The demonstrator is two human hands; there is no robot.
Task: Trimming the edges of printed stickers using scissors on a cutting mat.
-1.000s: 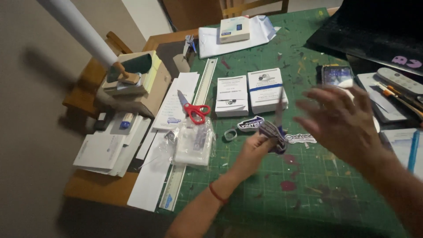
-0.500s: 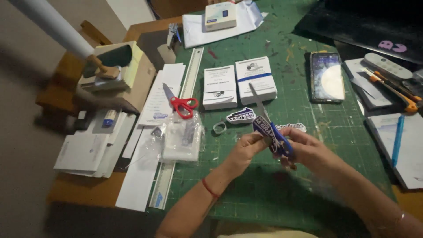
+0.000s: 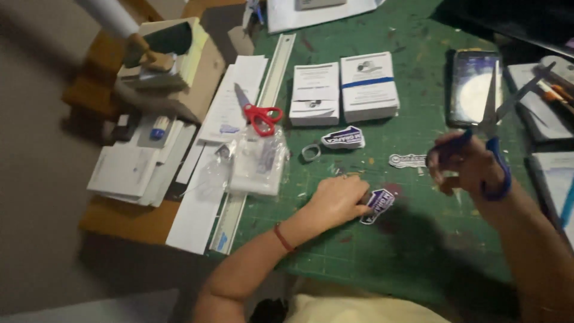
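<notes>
My right hand point(image 3: 463, 167) grips blue-handled scissors point(image 3: 497, 122), blades open and pointing up to the right over the green cutting mat point(image 3: 418, 251). Low on the mat, my left hand point(image 3: 338, 200) pinches a small cut-out sticker point(image 3: 379, 203) with blue and white print. A similar blue sticker point(image 3: 343, 138) and a white one point(image 3: 407, 160) lie on the mat above the hands, beside a small metal ring point(image 3: 310, 152).
Two white boxes point(image 3: 344, 90) sit further up the mat, a phone point(image 3: 475, 87) to their right. Red-handled scissors point(image 3: 257, 113), a steel ruler point(image 3: 257, 137), a clear plastic bag point(image 3: 258, 161) and paper stacks point(image 3: 134, 170) lie at the left.
The hands have parted: my right hand carried the blue scissors off to the right, and my left hand lowered the cut sticker to the mat. The view has shifted closer.
</notes>
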